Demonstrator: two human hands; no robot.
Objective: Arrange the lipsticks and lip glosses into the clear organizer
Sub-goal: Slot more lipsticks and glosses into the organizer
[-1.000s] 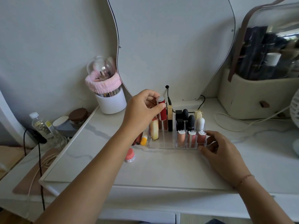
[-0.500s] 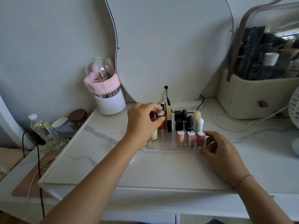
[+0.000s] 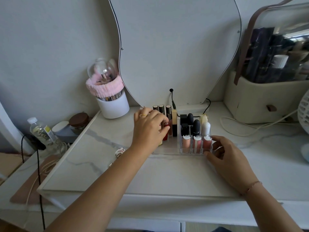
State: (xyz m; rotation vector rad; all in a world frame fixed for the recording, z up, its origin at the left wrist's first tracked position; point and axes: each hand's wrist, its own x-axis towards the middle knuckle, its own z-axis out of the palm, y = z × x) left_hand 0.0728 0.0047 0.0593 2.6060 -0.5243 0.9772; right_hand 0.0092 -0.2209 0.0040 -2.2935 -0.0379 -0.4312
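The clear organizer (image 3: 173, 150) stands mid-table below the mirror. It holds several upright lipsticks and glosses: three pink glosses (image 3: 196, 143) in front, black tubes (image 3: 196, 126) behind, dark-capped glosses (image 3: 161, 108) at the back left. My left hand (image 3: 148, 131) pinches a red lip gloss (image 3: 166, 131), which stands low in the organizer's left part. My right hand (image 3: 229, 158) rests against the organizer's right front corner, fingers curled round its edge. A small pink-capped item (image 3: 120, 151) lies on the table left of the organizer, partly hidden by my forearm.
A white brush cup (image 3: 112, 104) with a pink band stands at the back left. A beige cosmetics case (image 3: 265, 99) sits at the back right, a white cable (image 3: 250, 127) trailing from it. A water bottle (image 3: 44, 133) and jars stand off the table's left edge.
My left hand has lowered the red lip gloss from above the organizer down into its left compartment. The right hand has stayed at the organizer's corner.
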